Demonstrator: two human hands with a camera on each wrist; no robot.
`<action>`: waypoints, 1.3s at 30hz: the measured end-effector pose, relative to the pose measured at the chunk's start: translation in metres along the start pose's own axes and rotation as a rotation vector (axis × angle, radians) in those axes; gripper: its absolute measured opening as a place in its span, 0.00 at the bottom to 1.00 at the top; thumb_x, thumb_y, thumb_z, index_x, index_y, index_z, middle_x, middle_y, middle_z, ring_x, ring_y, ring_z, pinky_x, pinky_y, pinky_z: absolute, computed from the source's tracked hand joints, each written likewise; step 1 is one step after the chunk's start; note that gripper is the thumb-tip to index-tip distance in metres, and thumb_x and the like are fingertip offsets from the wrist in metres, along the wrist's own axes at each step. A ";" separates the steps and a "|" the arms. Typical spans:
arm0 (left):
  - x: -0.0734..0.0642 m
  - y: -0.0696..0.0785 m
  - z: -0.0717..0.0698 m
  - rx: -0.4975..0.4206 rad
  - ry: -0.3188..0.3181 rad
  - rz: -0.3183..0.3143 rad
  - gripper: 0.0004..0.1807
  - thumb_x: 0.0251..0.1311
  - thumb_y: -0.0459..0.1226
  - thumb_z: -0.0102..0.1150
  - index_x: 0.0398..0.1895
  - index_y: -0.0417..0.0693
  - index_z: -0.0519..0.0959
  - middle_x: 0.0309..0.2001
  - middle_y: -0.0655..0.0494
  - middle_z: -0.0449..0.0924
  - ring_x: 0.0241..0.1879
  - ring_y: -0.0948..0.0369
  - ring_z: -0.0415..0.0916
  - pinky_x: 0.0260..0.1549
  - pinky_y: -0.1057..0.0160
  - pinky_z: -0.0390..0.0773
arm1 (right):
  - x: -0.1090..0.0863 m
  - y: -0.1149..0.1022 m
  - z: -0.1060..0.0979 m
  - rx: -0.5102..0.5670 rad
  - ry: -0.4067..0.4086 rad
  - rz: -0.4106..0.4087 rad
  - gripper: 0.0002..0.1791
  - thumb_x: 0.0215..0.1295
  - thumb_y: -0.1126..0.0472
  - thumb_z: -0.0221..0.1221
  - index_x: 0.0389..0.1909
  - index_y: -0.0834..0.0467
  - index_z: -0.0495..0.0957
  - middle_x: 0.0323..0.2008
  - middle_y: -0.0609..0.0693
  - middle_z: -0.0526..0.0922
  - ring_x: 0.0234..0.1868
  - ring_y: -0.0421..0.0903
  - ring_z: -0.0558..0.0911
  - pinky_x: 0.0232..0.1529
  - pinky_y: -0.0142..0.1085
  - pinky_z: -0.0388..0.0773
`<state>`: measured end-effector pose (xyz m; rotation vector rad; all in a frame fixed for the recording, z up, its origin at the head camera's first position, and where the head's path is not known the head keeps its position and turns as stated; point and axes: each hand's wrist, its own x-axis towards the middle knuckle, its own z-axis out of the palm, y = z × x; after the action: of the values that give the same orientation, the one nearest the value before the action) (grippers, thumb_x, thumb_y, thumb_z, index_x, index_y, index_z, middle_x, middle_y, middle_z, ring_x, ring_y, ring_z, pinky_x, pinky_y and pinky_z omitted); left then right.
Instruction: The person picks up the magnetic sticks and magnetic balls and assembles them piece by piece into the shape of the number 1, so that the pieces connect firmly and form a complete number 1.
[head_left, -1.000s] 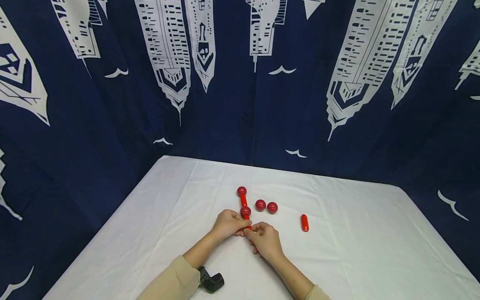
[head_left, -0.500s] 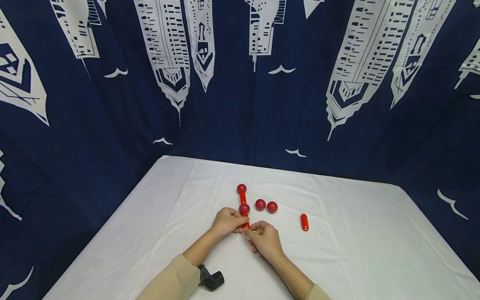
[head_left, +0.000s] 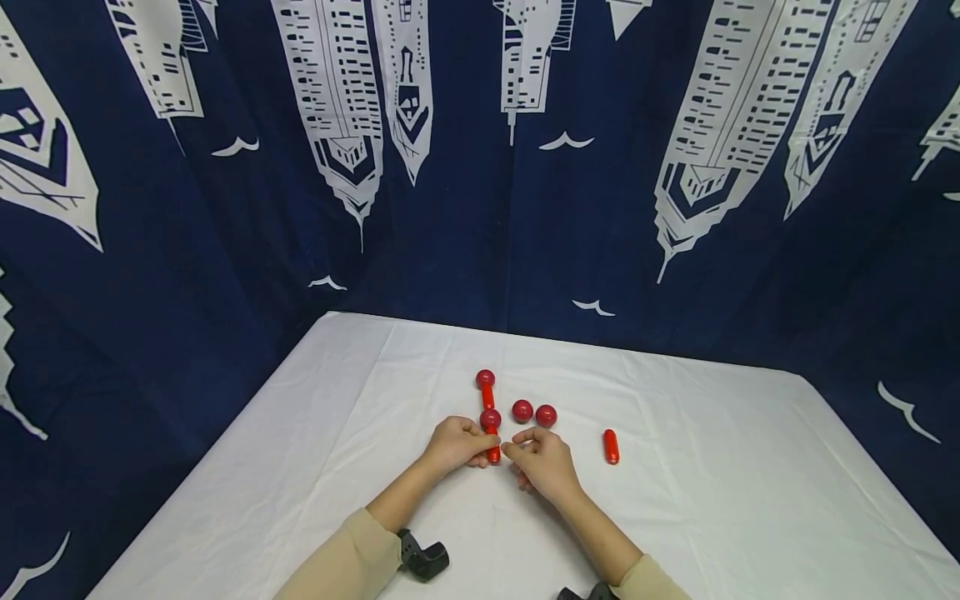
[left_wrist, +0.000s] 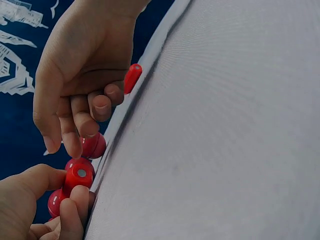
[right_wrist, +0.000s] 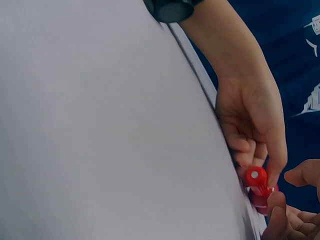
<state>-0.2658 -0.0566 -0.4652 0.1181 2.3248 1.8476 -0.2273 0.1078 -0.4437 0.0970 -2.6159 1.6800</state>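
Observation:
My left hand (head_left: 452, 443) pinches a red rod (head_left: 493, 456) between thumb and fingers. In the left wrist view, the rod's near end (left_wrist: 79, 176) shows a round silver spot. The rod lines up with a dark red ball (head_left: 491, 418), then another red rod (head_left: 487, 396) and a farther ball (head_left: 485, 379), in one chain. Just right of the held rod is my right hand (head_left: 547, 467), fingers loosely bent with nothing between them. The right wrist view shows a gap between its thumb (right_wrist: 302, 174) and index finger.
Two loose dark red balls (head_left: 522, 411) sit side by side right of the chain. Farther right lies a single red rod (head_left: 611, 447). A white cloth (head_left: 712, 500) covers the table, with a dark blue patterned curtain (head_left: 465, 275) behind. Black wrist devices (head_left: 424, 560) are on both forearms.
My right hand has let go of the rod's near end and moved slightly right. The chain moved a little away from me, then stayed nearly still in my left hand.

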 end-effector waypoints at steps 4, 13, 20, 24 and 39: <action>0.000 0.001 0.000 0.015 0.003 -0.004 0.13 0.55 0.36 0.69 0.21 0.39 0.77 0.15 0.56 0.77 0.13 0.68 0.74 0.18 0.73 0.77 | 0.009 -0.001 -0.007 -0.029 0.014 0.001 0.12 0.61 0.61 0.64 0.37 0.66 0.76 0.15 0.52 0.77 0.11 0.42 0.73 0.15 0.32 0.73; -0.003 0.003 0.000 0.018 0.007 -0.012 0.12 0.54 0.36 0.70 0.22 0.39 0.77 0.16 0.56 0.78 0.13 0.68 0.74 0.18 0.72 0.77 | 0.028 -0.012 -0.024 -0.108 0.047 -0.059 0.09 0.61 0.63 0.65 0.37 0.64 0.78 0.17 0.49 0.75 0.16 0.42 0.74 0.18 0.30 0.70; -0.002 0.003 -0.001 0.017 0.007 -0.004 0.12 0.55 0.36 0.69 0.22 0.39 0.78 0.17 0.55 0.79 0.13 0.67 0.74 0.18 0.73 0.77 | 0.042 -0.017 -0.030 -0.175 0.105 -0.178 0.13 0.59 0.64 0.65 0.42 0.66 0.78 0.26 0.50 0.78 0.27 0.44 0.76 0.27 0.31 0.74; -0.003 0.003 -0.001 0.009 0.007 0.010 0.12 0.55 0.35 0.69 0.22 0.38 0.78 0.16 0.55 0.79 0.13 0.67 0.74 0.18 0.73 0.77 | 0.051 -0.012 -0.030 -0.240 0.107 -0.229 0.15 0.58 0.64 0.65 0.44 0.67 0.79 0.29 0.52 0.79 0.32 0.48 0.79 0.35 0.36 0.79; -0.003 0.004 -0.001 0.013 0.008 0.015 0.12 0.55 0.35 0.69 0.23 0.37 0.77 0.16 0.56 0.77 0.13 0.67 0.74 0.18 0.74 0.76 | 0.065 0.010 -0.022 -0.546 0.091 -0.336 0.20 0.55 0.57 0.67 0.46 0.65 0.79 0.34 0.54 0.79 0.39 0.52 0.76 0.44 0.50 0.69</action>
<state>-0.2630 -0.0572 -0.4609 0.1304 2.3479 1.8437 -0.2926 0.1295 -0.4401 0.4022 -2.6902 0.8194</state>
